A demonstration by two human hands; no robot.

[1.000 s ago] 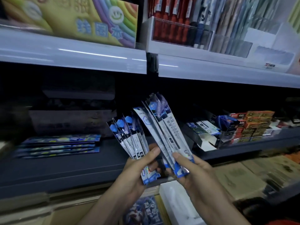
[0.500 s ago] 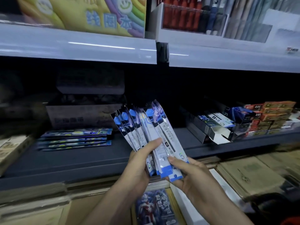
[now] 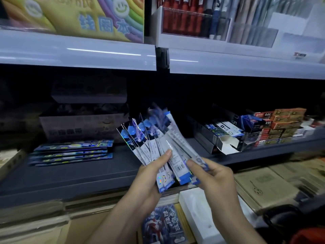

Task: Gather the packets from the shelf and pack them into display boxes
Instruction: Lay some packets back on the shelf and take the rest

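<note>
- Hands nearest: the left hand (image 3: 149, 176) grips the lower part of a fan of long blue-and-white packets (image 3: 158, 143), with the thumb laid across their fronts and the fingers curled behind.
- The right hand (image 3: 216, 176) pinches the rightmost packets of that fan near their lower ends, thumb on top. We see the fan held in the air in front of the dark shelf (image 3: 70, 175).
- On the packets we read a barcode and a "5"; the finer print is too blurred for us.
- Below the hands lie a white box (image 3: 195, 208) and a card pack (image 3: 163, 224) with a red-and-blue figure. We cannot make out its writing.
- On the shelf, left of the fan, sits a stack of flat blue packets (image 3: 73, 152).
- To the right is an open display box (image 3: 226, 143) with its white flap down, by a dark box (image 3: 235, 120) marked "0" and "5" and stacked orange boxes (image 3: 284, 124).
- Farthest, on the upper shelf, a rainbow-coloured display (image 3: 105, 23) reads "线圈本", beside pens (image 3: 193, 20) in a clear tray.
</note>
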